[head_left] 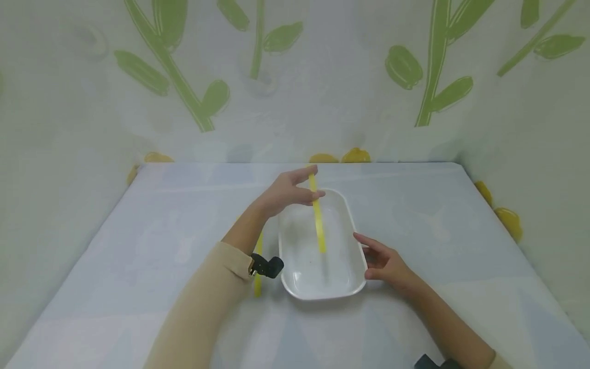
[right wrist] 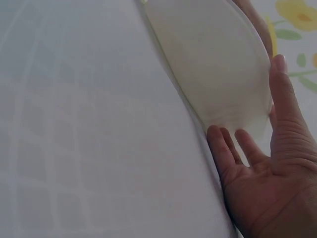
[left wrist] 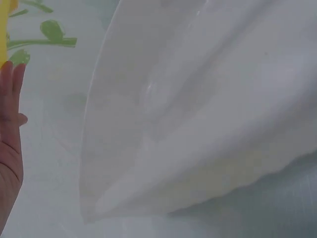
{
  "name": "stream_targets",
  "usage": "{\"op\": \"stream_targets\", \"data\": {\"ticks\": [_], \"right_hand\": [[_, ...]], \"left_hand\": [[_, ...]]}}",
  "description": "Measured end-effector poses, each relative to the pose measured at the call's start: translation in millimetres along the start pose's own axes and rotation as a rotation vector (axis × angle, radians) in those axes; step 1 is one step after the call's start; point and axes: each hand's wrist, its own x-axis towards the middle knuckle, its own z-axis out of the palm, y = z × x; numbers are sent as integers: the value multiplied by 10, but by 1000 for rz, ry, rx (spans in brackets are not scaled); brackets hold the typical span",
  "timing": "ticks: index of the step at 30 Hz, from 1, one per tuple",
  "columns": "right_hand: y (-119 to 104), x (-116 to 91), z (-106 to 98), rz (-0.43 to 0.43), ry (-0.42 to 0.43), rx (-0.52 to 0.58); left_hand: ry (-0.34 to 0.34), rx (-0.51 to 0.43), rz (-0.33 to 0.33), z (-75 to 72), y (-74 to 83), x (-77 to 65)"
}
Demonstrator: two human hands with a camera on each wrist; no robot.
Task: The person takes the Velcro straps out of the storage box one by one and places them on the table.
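Observation:
My left hand (head_left: pixel 291 190) is raised over the far end of a white rectangular dish (head_left: pixel 299 292) and holds a narrow yellow strip (head_left: pixel 319 225) at its upper part. The strip hangs down across the inside of the dish in the head view. At the dish's right side is my right hand (head_left: pixel 384 265), its fingertips at the rim and against the outer wall. The right wrist view shows several fingers (right wrist: pixel 220 148) touching that wall from outside. In the left wrist view, the left hand (left wrist: pixel 10 134) shows only at the edge, beside the yellow strip (left wrist: pixel 3 29).
Left of the dish a second yellow strip (head_left: pixel 257 287) lies on the table (head_left: pixel 438 230), partly hidden by my left forearm. Pale walls with green and yellow plant prints (head_left: pixel 184 82) stand behind the table and along its sides.

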Motion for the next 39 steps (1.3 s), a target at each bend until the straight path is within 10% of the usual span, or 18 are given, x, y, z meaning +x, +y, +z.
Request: {"op": "stream_targets", "data": {"ticks": [17, 39], "right_hand": [[11, 14, 4, -47, -45, 69], [16, 0, -7, -24, -38, 52]], "left_hand": [[-56, -97, 74, -268, -84, -387], [-13, 50, 45, -759, -345, -969]]}}
